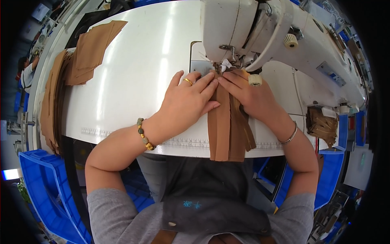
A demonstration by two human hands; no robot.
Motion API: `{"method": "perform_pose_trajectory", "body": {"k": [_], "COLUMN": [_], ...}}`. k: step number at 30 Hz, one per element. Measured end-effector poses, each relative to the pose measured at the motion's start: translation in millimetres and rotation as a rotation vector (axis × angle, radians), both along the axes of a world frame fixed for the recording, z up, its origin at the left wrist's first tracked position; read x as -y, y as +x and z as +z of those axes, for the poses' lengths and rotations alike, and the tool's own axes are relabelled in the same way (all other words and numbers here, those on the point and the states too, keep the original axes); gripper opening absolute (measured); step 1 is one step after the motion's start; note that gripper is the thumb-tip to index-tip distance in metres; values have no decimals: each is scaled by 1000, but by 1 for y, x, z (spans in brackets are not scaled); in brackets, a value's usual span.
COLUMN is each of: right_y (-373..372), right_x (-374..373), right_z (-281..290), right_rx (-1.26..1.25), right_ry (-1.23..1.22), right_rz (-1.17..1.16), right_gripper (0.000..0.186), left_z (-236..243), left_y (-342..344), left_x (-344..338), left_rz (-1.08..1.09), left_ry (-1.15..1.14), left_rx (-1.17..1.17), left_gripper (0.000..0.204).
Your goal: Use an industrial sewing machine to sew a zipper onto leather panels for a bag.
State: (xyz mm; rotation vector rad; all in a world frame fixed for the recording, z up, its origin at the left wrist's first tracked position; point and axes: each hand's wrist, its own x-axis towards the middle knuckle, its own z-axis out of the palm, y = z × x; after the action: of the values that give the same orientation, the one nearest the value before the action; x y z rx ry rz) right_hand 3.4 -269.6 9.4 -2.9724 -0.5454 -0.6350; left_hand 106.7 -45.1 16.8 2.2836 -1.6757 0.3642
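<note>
A white sewing machine [284, 44] stands over the table at the upper right. Long brown fabric strips [222, 130] run from its presser foot toward me and hang slightly past the table's front edge. My left hand [189, 95] lies spread at their left side, with its index and middle fingertips pressing the cloth just before the needle area and the thumb held apart. On the other side my right hand [254, 91] has its fingers closed together on the strips, right beside the foot. The cloth under my fingers and the needle tip are hidden.
Stacked brown fabric pieces [91, 49] lie at the table's far left, with more draped along the left edge [53, 101]. Brown pieces with zippers [322, 124] sit at the right. Blue bins [48, 191] flank the table. A person [27, 73] is at the distant left.
</note>
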Motion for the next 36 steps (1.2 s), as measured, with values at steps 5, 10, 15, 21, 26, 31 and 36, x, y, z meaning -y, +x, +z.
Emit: {"method": "perform_pose_trajectory", "body": {"k": [5, 10, 15, 21, 26, 31, 36], "right_y": [-19, -79, -127, -129, -130, -125, -111], "right_x": [-4, -41, -75, -89, -90, -87, -65], "right_z": [15, 30, 26, 22, 26, 36, 73], "right_rx": [-111, -283, -308, -215, -260, -305, -463], "right_ry": [-17, 55, 76, 74, 71, 34, 336], "right_rz": [104, 255, 167, 129, 155, 172, 259], "right_gripper": [51, 50, 47, 46, 47, 47, 44], "left_z": [7, 2, -8, -5, 18, 18, 9], "left_y": [-57, -107, -117, -106, -57, -10, -7], "left_x": [-39, -79, -91, -88, -63, -9, -4], "left_rz": [-138, -166, -176, -170, -87, -123, -131], "left_ry": [63, -17, -85, -239, -130, -104, 51], "left_rx": [32, -15, -49, -153, -284, -144, -35], "left_gripper": [46, 46, 40, 33, 34, 49, 62]}}
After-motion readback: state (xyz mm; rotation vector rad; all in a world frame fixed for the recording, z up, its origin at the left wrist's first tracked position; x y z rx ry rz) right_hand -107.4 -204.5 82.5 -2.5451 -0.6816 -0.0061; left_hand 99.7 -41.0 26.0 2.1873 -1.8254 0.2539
